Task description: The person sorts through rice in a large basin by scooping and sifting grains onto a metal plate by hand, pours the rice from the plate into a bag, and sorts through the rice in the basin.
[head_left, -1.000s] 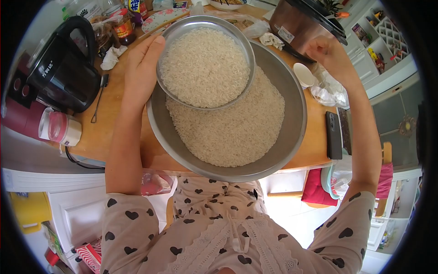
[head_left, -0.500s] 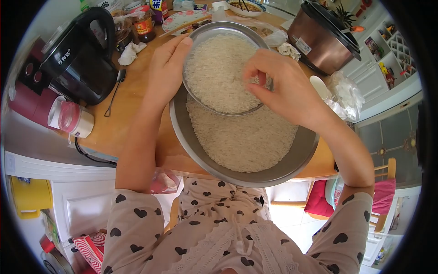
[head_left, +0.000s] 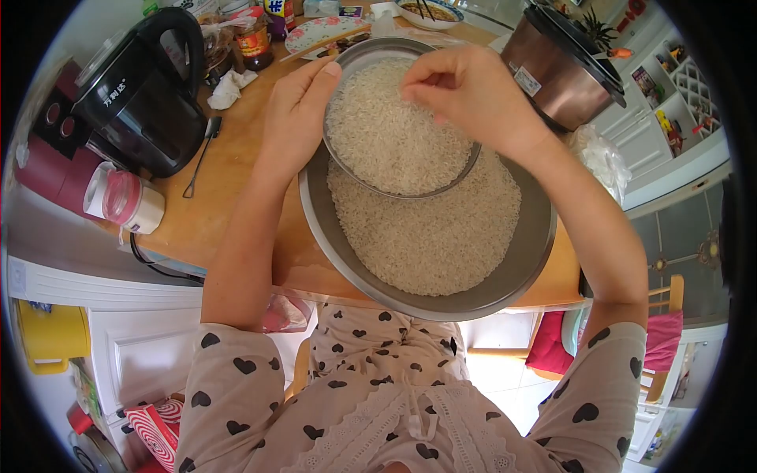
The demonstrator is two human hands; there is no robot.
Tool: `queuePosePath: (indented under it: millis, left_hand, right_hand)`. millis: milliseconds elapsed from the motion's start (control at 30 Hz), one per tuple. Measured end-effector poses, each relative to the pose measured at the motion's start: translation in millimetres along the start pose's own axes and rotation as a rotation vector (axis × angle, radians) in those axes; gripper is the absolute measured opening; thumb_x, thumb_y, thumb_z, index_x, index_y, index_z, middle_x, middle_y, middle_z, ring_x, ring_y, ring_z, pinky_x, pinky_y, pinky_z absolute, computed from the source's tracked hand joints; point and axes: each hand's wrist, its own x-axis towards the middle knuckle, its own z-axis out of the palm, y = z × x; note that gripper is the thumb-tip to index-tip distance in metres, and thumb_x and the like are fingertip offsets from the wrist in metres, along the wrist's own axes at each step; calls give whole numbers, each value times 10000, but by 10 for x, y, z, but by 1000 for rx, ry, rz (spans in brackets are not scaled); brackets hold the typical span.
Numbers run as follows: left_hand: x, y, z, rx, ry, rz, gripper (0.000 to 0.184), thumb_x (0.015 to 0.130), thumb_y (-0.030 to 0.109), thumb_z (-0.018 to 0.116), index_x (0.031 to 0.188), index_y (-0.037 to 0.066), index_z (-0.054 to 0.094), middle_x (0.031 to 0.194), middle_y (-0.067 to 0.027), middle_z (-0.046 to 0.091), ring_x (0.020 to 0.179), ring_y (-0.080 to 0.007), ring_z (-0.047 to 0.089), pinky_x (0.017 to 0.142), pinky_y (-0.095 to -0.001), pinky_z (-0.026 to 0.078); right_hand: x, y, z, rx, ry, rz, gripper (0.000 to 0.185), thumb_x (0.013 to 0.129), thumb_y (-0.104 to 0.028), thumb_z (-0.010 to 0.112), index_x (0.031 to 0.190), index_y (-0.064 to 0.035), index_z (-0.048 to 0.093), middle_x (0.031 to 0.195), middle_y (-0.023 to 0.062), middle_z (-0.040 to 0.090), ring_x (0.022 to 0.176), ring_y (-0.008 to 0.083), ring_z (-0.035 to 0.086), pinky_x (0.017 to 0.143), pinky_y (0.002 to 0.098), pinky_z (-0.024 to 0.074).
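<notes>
My left hand (head_left: 298, 112) is closed on the left rim of a small round metal bowl (head_left: 364, 52), its thumb along the edge. White rice (head_left: 394, 138) fills this bowl. Over the bowl's upper right part, my right hand (head_left: 477, 94) has thumb and fingers pressed together in a pinch; whatever is between them is too small to make out. Below the small bowl, and partly covered by it, a large metal basin (head_left: 317, 217) holds more rice (head_left: 434, 244). It stands at the table's front edge, close to my body.
To the left are a black kettle (head_left: 146, 106), a pink-and-white jar (head_left: 130, 201) and a thin black-handled tool (head_left: 203, 154). Behind stand a sauce jar (head_left: 254, 43), a floral plate (head_left: 315, 33) and a bowl with chopsticks (head_left: 430, 14). A brown rice cooker (head_left: 556, 71) and plastic bag (head_left: 603, 158) are right.
My right hand has moved up and slightly left over the rice, its fingers now pinched together. My left hand keeps hold of the small bowl. My right arm now hides the white cup.
</notes>
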Motion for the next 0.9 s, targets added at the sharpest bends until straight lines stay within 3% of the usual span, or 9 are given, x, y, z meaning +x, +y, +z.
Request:
queuePosePath:
  millis: [133,233,333,433,533,633,733,833,900]
  left_hand:
    - [-1,-15,-2,-1,-7,4,381,961,291,516,1123,-35,630,898,-71,666,860,-117,570,791,-263,446]
    - [-8,-20,7,-28,-5,-9,381,964,292,515,1128,-31,634,921,-58,664,875,-112,564,800,-257,441]
    - [-10,-8,25,-75,4,-7,378,964,289,518,1129,-30,635,936,-41,660,879,-105,558,800,-251,437]
    - [-7,-78,2,-79,-6,5,369,963,279,523,1126,-33,636,941,-31,657,879,-98,553,800,-248,437]
    - [-5,-41,-21,-7,10,12,361,965,262,521,1123,-43,633,937,-27,653,879,-94,554,810,-245,439]
    - [9,-53,0,-53,13,44,363,964,257,522,1126,-50,629,952,-33,656,887,-98,561,820,-247,440]
    - [20,-85,-24,-86,-20,44,367,965,259,525,1135,-49,626,977,-41,661,900,-104,569,827,-249,440]
    - [-12,-22,-10,-66,-11,28,380,969,274,526,1148,-46,626,994,-41,662,913,-106,572,835,-248,440]
    - [23,-87,-60,-88,-46,-13,367,974,292,524,1131,-20,635,995,-15,650,908,-78,560,815,-215,428]
  right_hand:
    - [-9,-41,-188,38,-40,20,199,916,-149,616,1001,20,678,794,34,650,719,104,597,640,258,473]
    - [2,179,-166,-40,127,-298,206,893,-161,618,957,21,690,731,76,652,692,136,615,658,295,494]
    - [-114,240,-298,1,107,-220,231,914,-189,588,959,18,681,702,76,619,689,135,582,668,287,479]
    - [-369,236,-522,35,-19,-20,228,906,-179,572,965,24,660,721,84,599,665,162,546,670,290,475]
    - [-638,155,-670,-237,-423,243,190,882,-145,560,906,21,650,771,120,621,705,230,589,694,326,489]
    - [-915,370,-535,-350,-549,88,162,853,-106,546,936,8,627,899,157,649,794,313,629,740,392,499]
    - [-1031,422,-397,-501,-514,90,193,843,-87,525,1007,-12,595,1010,179,634,944,351,619,816,438,481]
    - [-1101,294,-252,-625,-671,202,254,831,-75,519,1076,-22,567,1042,175,612,1031,331,595,875,441,461]
    - [-1193,205,-170,-429,-733,167,244,828,-72,537,1068,-33,551,991,158,590,984,345,585,839,439,461]
